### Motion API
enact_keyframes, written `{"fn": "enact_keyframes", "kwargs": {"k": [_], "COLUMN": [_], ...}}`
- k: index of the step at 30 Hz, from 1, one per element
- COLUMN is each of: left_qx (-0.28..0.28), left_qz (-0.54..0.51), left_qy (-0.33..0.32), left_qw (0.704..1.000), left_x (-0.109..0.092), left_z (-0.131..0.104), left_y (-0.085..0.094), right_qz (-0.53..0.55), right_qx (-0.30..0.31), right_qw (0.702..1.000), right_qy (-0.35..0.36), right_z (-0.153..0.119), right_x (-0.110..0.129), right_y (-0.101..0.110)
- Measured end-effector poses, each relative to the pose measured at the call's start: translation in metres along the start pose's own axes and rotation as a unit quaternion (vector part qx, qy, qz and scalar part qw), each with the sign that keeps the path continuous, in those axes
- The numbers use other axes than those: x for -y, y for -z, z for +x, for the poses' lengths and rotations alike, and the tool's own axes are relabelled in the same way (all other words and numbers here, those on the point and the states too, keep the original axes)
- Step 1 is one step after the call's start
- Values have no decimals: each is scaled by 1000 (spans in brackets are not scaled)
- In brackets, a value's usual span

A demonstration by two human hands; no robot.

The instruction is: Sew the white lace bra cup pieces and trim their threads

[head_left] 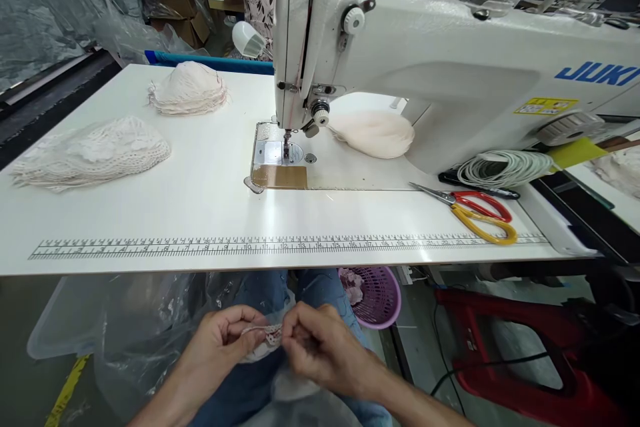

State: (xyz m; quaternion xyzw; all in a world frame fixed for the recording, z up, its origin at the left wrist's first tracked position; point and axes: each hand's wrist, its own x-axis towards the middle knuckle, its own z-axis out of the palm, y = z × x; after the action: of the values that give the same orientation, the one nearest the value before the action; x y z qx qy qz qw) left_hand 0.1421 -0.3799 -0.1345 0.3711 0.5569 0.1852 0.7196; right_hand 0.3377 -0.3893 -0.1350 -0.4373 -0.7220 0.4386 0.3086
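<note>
1. Head view, hands: below the table edge, above the lap in blue jeans, two bare hands hold a small pale lace piece between them. The left hand pinches one end between thumb and fingers; the right hand is closed, its bunched fingertips on the other end. The fingers hide exactly what each tip grips.
2. Head view, step: this looks like close handwork along the lace edge, away from the needle. The next move seems to call for a light, steady pinch, as the piece looks thin.
3. Head view, around: a white sewing machine stands on the table, with a pale cloth under its arm. Two cloth stacks lie to the left; scissors lie right, across a printed ruler.
</note>
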Motion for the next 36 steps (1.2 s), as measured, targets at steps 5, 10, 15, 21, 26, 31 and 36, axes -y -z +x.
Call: {"fn": "enact_keyframes", "kwargs": {"k": [5, 10, 15, 21, 26, 31, 36], "left_qx": [-5, 15, 85, 22, -23, -10, 75], "left_qz": [-6, -1, -41, -30, -42, -54, -30], "left_qy": [23, 3, 6, 99, 122, 118, 63], "left_qw": [1000, 1000, 995, 994, 991, 991, 995], "left_x": [0, -7, -12, -8, -9, -11, -13], "left_z": [2, 9, 10, -3, -7, -9, -11], "left_y": [3, -1, -11, -7, 2, 5, 3], "right_qz": [137, 240, 256, 37, 30, 31, 50], "right_qx": [22, 163, 155, 75, 77, 68, 54], "right_qw": [987, 954, 954, 994, 995, 996, 996], "right_qy": [-85, -74, -33, -73, -56, -48, -60], "right_z": [-4, -10, 0, 11, 13, 15, 15], "right_x": [-2, 19, 21, 3, 7, 8, 6], "right_y": [15, 20, 16, 7, 3, 0, -1]}}
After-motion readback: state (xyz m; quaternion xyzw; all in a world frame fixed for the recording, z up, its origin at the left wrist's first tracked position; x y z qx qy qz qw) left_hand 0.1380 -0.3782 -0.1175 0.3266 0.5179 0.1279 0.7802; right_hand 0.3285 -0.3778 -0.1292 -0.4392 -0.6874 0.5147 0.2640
